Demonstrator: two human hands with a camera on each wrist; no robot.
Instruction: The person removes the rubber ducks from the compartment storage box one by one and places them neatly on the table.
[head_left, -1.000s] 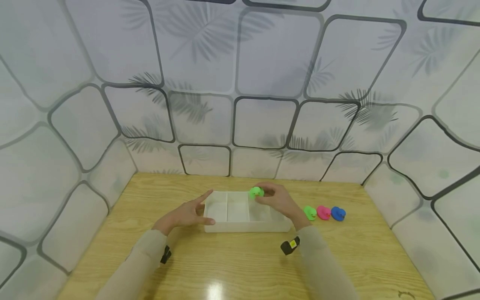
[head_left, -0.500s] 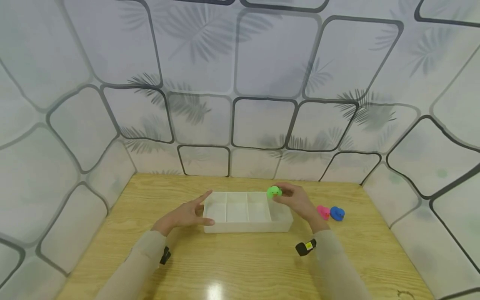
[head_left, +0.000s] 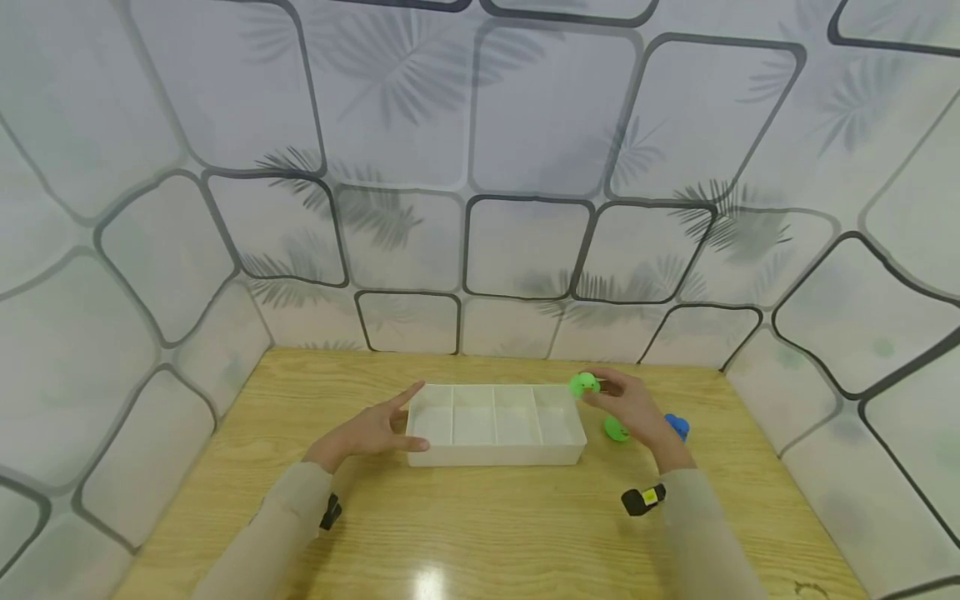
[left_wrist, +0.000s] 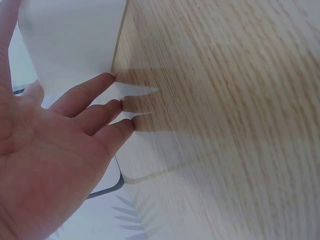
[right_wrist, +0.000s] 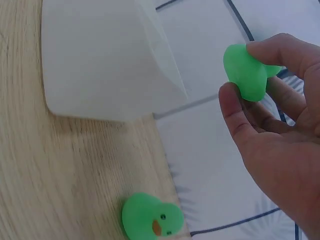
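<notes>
A white box with several compartments stands on the table. My left hand holds its left end, thumb at the front corner and index finger at the back corner. In the left wrist view the other fingers extend beside the end wall, tips down at the wood. My right hand pinches a green rubber duck between thumb and fingertips, raised by the box's back right corner. A second green duck sits on the table under that hand. A blue duck is partly covered by the hand.
The wooden table ends at a patterned cloth wall at the back, with cloth on both sides too. All the box's visible compartments hold nothing.
My right hand has moved right with the green duck, from over the box's third compartment to past its right end. It now hides the pink duck. My left hand keeps its place.
</notes>
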